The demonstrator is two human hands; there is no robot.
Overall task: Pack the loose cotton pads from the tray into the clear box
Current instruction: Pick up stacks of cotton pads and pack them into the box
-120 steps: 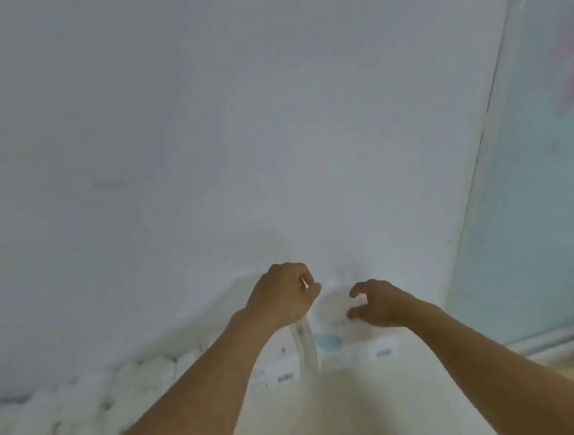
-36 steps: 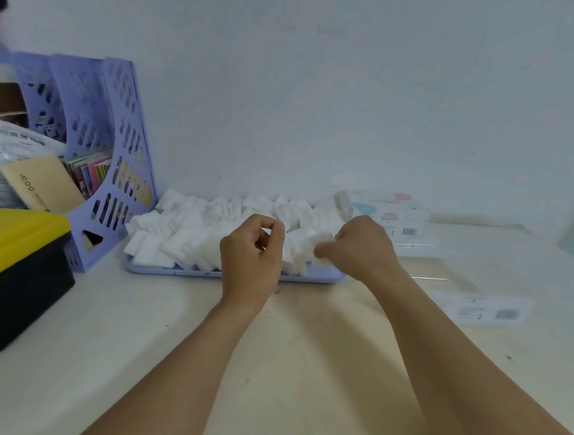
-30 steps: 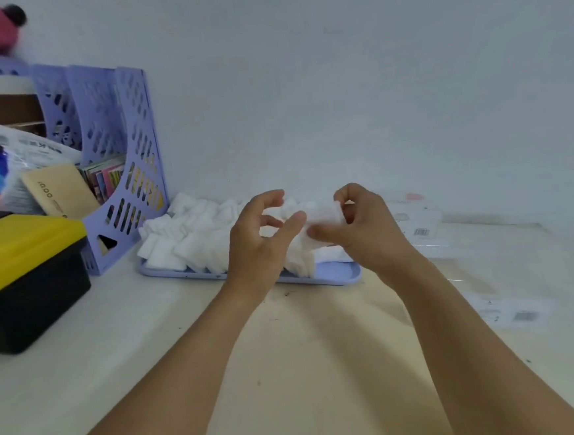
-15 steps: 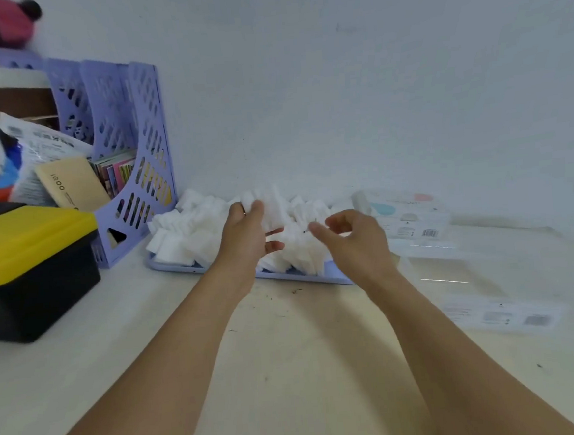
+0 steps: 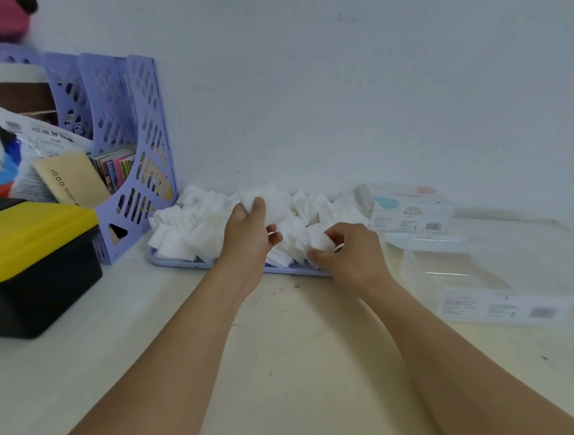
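Note:
A heap of white cotton pads (image 5: 190,225) fills a shallow lilac tray (image 5: 175,261) by the wall. My left hand (image 5: 247,236) holds a small stack of pads (image 5: 270,203) just above the heap. My right hand (image 5: 350,253) is down at the tray's front right, its fingers curled round more pads (image 5: 318,240). The clear box (image 5: 454,266) lies open on the table to the right of the tray, with nothing visible inside it.
A lilac file rack (image 5: 129,154) with papers stands left of the tray. A black case with a yellow lid (image 5: 31,265) sits at the left edge. A labelled clear box (image 5: 409,213) lies behind the open one. A clear labelled lid (image 5: 502,306) lies at the right.
The view dropped from the wall to the table. My right hand passed a pad to the left, then went down into the tray; my left hand now holds a stack.

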